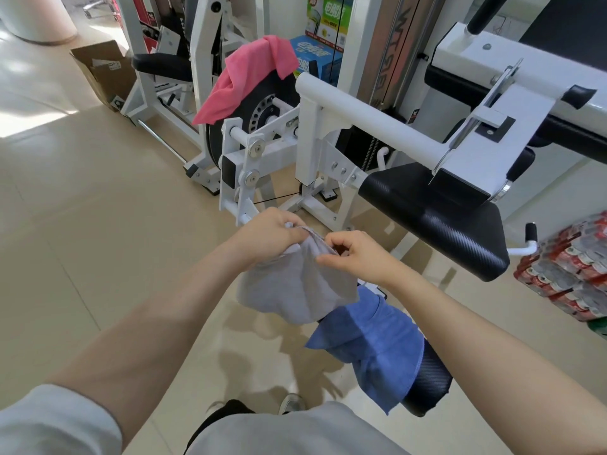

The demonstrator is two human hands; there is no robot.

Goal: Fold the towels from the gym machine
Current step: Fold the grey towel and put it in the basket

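Both hands hold the grey towel (295,284) up in the air in front of me: my left hand (269,236) has its fingers curled over the gathered top edge, and my right hand (358,254) pinches the same edge just beside it, thumb and fingertips pressed together on the cloth. Below the two grips the towel hangs loose in soft folds, clear of the floor.

Nearest to me I see my pale shirt and a shoe (292,403) on the glossy beige floor (82,224). Just right of that, a blue towel (371,343) lies draped over a black padded roller (430,379), its corners hanging down; the bottom of the grey towel hangs in front of its upper edge, though I cannot tell if they touch.

Beyond my hands stands the white gym machine (371,116). Its black seat pad (437,218) sits to the right of my hands, under a thick white bar. Farther back on the left of the machine, a pink towel (246,77) is slung over the top of a black round wheel (259,106), bunched and hanging down its left side.

At the right edge, shrink-wrapped packs of red-labelled bottles (571,274) are stacked on the floor. Far left, an open cardboard box (101,70) sits beside another white machine, and behind the pink towel are a blue carton (315,59) and a green one above it.
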